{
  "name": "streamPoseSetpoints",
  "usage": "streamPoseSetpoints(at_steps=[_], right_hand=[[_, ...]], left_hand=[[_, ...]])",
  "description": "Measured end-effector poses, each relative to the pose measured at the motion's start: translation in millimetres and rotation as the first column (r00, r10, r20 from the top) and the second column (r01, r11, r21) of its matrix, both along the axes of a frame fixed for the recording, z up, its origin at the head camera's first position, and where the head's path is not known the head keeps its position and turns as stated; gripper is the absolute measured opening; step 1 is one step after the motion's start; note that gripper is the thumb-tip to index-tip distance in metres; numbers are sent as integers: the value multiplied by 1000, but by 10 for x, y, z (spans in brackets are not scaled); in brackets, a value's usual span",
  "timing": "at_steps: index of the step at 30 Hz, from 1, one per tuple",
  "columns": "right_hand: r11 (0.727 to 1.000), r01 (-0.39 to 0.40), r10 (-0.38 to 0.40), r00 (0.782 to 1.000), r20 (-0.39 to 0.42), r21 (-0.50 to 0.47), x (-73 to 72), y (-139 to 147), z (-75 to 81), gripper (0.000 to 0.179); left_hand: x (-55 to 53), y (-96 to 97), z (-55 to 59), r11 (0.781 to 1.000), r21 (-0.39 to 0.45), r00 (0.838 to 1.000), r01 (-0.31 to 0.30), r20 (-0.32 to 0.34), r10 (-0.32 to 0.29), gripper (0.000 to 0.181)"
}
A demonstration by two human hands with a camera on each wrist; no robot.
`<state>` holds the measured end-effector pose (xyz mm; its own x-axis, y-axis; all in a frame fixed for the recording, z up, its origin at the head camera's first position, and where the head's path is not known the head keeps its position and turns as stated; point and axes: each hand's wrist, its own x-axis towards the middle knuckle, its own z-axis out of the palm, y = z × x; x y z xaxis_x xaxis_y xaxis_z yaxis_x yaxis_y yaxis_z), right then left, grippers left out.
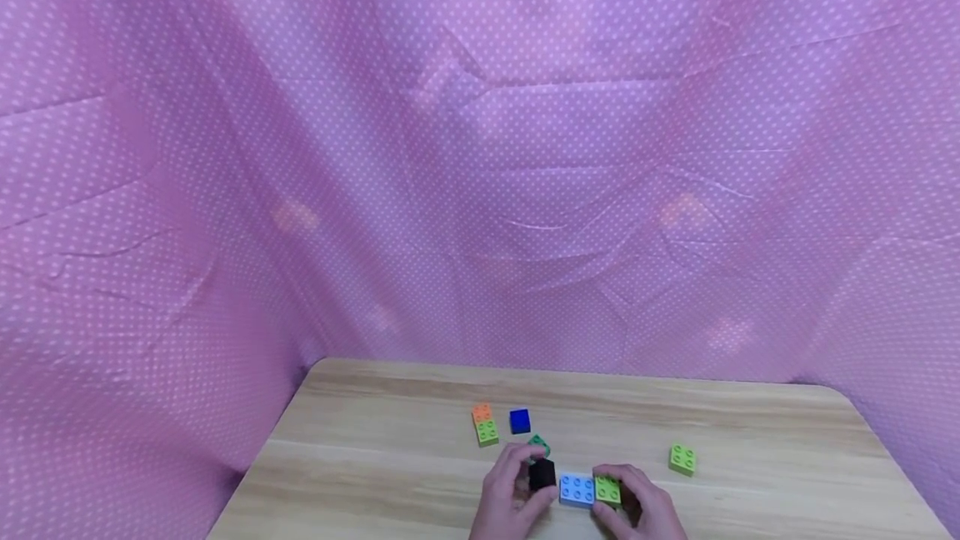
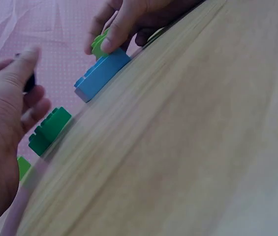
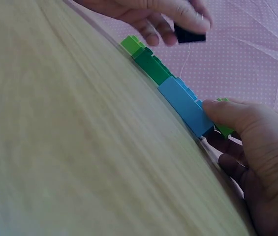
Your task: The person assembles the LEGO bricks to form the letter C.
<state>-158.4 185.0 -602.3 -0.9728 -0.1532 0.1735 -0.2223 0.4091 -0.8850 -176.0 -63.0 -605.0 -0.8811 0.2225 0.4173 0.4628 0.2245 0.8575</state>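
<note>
My left hand holds a small black block between thumb and fingers, raised off the table in both wrist views. My right hand grips a lime-green brick at the right end of a light blue studded brick. In the right wrist view the thumb lies against that end of the light blue brick. A dark green brick rests on the table beyond the left hand, partly hidden by it in the head view.
Behind the left hand, an orange brick and a lime-green brick stand end to end, beside a dark blue block. Another lime-green brick lies to the right. Pink dotted cloth hangs around the wooden table.
</note>
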Motion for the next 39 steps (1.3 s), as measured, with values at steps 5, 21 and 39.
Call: streamPoseSetpoints(at_steps=[5, 21, 39], right_hand=[[1000, 5, -5, 999, 32, 2, 2, -3, 27, 40], [994, -105, 106, 987, -119, 14, -16, 39, -80, 39], [981, -189, 184, 977, -103, -42, -29, 21, -56, 37]], left_hand=[[-15, -1, -24, 997, -61, 998, 41, 46, -38, 39], [-54, 1, -12, 966, -232, 981, 114, 179, -73, 38], [-63, 84, -41, 952, -258, 986, 168, 54, -159, 35]])
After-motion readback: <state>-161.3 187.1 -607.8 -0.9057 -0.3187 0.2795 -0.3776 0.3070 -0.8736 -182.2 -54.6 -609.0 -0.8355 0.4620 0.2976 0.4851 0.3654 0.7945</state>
